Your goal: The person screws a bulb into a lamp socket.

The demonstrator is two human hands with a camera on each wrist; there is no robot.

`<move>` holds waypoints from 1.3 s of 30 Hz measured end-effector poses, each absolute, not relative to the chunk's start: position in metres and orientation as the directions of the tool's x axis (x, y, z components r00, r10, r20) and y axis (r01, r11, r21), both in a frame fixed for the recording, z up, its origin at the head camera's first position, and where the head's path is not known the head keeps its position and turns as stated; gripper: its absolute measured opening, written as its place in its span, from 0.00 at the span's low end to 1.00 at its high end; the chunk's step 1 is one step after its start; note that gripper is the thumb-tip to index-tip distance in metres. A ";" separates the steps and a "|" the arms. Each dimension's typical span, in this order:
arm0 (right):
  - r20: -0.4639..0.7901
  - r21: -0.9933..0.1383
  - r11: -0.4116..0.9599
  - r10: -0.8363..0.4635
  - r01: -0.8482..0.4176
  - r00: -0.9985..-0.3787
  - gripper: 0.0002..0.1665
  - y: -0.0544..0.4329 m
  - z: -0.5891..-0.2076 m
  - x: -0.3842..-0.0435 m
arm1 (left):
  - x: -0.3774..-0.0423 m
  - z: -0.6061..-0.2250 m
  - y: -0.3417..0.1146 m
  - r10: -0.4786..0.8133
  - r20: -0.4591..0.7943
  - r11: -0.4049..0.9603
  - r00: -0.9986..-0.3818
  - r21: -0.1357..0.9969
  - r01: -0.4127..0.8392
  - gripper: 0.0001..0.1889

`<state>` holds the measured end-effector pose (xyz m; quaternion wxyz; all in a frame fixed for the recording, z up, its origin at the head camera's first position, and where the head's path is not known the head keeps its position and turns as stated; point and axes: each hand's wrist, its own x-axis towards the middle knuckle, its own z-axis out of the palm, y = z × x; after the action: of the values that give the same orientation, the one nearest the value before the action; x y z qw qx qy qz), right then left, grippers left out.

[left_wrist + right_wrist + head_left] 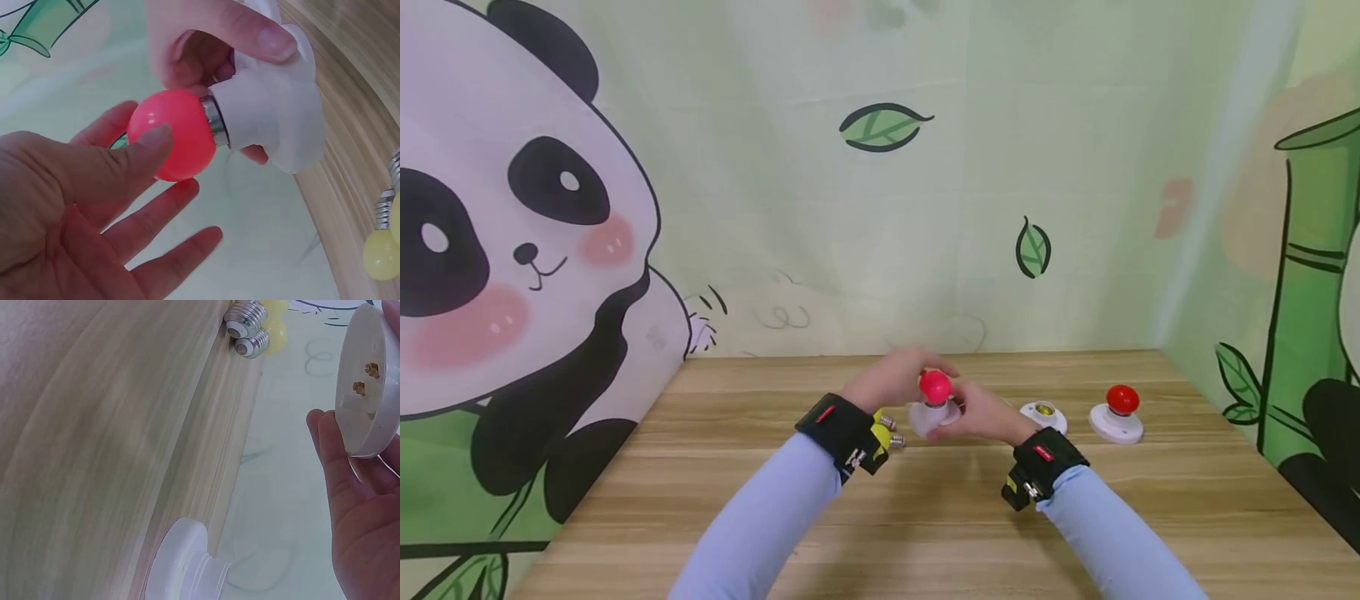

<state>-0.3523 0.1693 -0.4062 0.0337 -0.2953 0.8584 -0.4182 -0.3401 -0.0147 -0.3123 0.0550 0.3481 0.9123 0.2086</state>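
Note:
Between the thumb and fingers of my left hand (887, 379) is a round red light bulb (178, 134), pinched while the other fingers spread below it. Its metal screw collar (215, 122) shows at the mouth of a white lamp socket (250, 112). My right hand (988, 412) grips that socket by its wide round base, the thumb lying across it in the left wrist view. Held up and tilted, the base (362, 394) turns its hollow underside with brass terminals toward the right wrist camera.
Yellow bulbs (881, 435) with metal screw ends lie on the wooden table (925, 525), partly behind the left wrist. Right of the hands stand a bulbless white socket (1051, 418) and another socket (1116, 429) carrying a red bulb (1123, 400). A panda-print curtain (760, 208) encloses the table.

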 end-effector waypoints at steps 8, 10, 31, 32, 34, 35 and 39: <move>0.157 -0.728 0.511 -0.525 -0.457 -0.837 0.31 0.167 -0.405 -0.350 | -0.340 -0.315 -0.013 0.658 0.075 0.674 -0.749 0.387 0.630 0.14; 0.159 -0.730 0.507 -0.525 -0.458 -0.836 0.32 0.167 -0.405 -0.349 | -0.340 -0.314 -0.012 0.634 0.066 0.701 -0.771 0.374 0.608 0.14; 0.149 -0.751 0.482 -0.542 -0.451 -0.827 0.35 0.170 -0.405 -0.349 | -0.332 -0.324 0.002 0.425 0.200 0.878 -0.883 0.149 0.456 0.21; 0.151 -0.748 0.484 -0.542 -0.455 -0.826 0.35 0.170 -0.406 -0.350 | -0.332 -0.324 0.002 0.432 0.200 0.873 -0.879 0.151 0.464 0.20; 0.155 -0.742 0.489 -0.540 -0.459 -0.827 0.35 0.171 -0.407 -0.350 | -0.332 -0.324 0.001 0.455 0.196 0.858 -0.869 0.164 0.487 0.18; 0.160 -0.739 0.490 -0.539 -0.462 -0.827 0.34 0.171 -0.408 -0.350 | -0.333 -0.324 0.001 0.471 0.191 0.847 -0.861 0.174 0.502 0.16; 0.166 -0.732 0.505 -0.519 -0.457 -0.839 0.33 0.173 -0.409 -0.349 | -0.335 -0.323 0.001 0.545 0.139 0.788 -0.827 0.253 0.562 0.12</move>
<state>-0.3490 0.1726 -0.4092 0.0377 -0.2816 0.8667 -0.4100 -0.3351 0.0010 -0.3227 -0.0292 0.2930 0.9449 0.1427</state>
